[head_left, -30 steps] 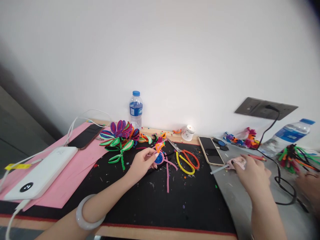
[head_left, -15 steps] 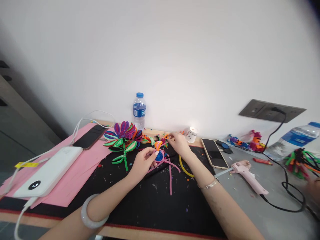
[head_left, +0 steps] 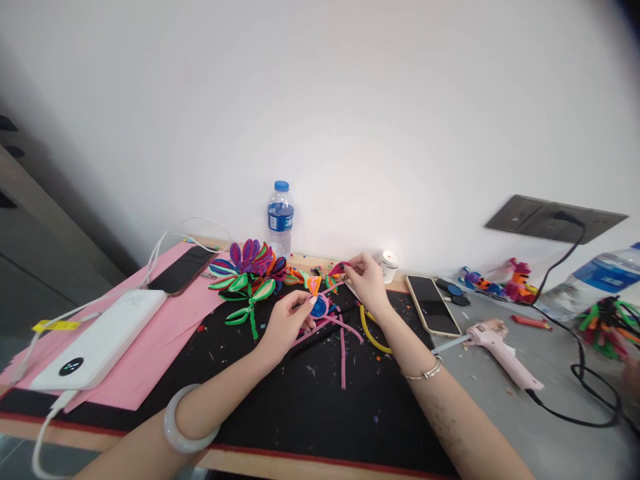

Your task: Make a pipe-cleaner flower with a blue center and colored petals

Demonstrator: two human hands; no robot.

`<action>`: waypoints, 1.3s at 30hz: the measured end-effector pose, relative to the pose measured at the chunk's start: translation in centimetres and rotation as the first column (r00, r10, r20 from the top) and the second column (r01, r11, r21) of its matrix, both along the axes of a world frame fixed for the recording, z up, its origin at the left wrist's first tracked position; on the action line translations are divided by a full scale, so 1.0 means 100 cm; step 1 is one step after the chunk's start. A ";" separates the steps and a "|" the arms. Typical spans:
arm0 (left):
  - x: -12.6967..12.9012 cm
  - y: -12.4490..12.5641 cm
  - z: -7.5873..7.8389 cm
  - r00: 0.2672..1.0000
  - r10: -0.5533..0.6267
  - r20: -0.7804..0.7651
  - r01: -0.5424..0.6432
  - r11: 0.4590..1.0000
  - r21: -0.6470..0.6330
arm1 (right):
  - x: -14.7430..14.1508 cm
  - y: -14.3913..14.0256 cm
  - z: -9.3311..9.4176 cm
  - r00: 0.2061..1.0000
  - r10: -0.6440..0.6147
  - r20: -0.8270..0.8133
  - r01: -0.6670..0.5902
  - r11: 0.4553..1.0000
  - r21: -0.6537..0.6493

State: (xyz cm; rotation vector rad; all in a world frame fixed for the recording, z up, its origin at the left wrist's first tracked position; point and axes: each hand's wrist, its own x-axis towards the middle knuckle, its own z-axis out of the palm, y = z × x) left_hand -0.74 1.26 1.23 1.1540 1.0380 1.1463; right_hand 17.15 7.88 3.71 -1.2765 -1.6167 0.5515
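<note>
A person sits at a craft table, both bare hands meeting over a black mat (head_left: 310,400). The left hand (head_left: 287,320), a pale bangle on its wrist, pinches a small pipe-cleaner piece (head_left: 320,305) with a blue centre, an orange petal and loose pink stems trailing toward six o'clock. The right hand (head_left: 367,277), at about two o'clock from the left and close beside it, has its fingertips closed on a small red petal piece (head_left: 337,269) lifted just above the mat. The step in hand looks like adding a petal to the half-made flower; the next move would seem to call for bringing the red piece in to the blue centre and fixing it there, probably with glue. A pink glue gun (head_left: 500,347) lies on the grey surface at three o'clock, well apart from the hands, its black cord (head_left: 590,400) looping toward a wall socket (head_left: 550,217). Yellow-handled scissors (head_left: 373,330) lie partly under the right wrist, just beside the pink stems, and could snag them. At ten o'clock a finished multicoloured flower (head_left: 247,270) lies near a water bottle (head_left: 281,217). A phone (head_left: 433,305) lies at two o'clock, a small white cup (head_left: 387,265) behind the right hand, and a white power bank (head_left: 100,340) rests on pink paper (head_left: 150,360) at nine o'clock.
</note>
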 end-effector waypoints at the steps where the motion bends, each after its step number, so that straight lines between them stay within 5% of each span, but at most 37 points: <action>1: 0.000 0.000 0.000 1.000 -0.004 0.007 0.004 1.000 -0.010 | 0.002 -0.006 0.003 0.996 0.058 -0.064 -0.060 0.998 -0.027; 10: 0.002 -0.002 0.001 0.999 -0.049 0.002 0.049 0.997 -0.052 | 0.012 -0.049 0.012 0.932 0.347 -0.108 -0.363 0.897 -0.253; 34: 0.010 -0.004 -0.002 0.983 -0.183 -0.013 0.178 0.969 -0.169 | 0.019 -0.050 -0.010 0.901 0.202 -0.383 -0.342 0.875 -0.344; 39: 0.010 -0.004 -0.005 0.983 -0.182 -0.021 0.177 0.972 -0.156 | 0.013 -0.053 -0.012 0.900 0.127 -0.417 -0.278 0.905 -0.323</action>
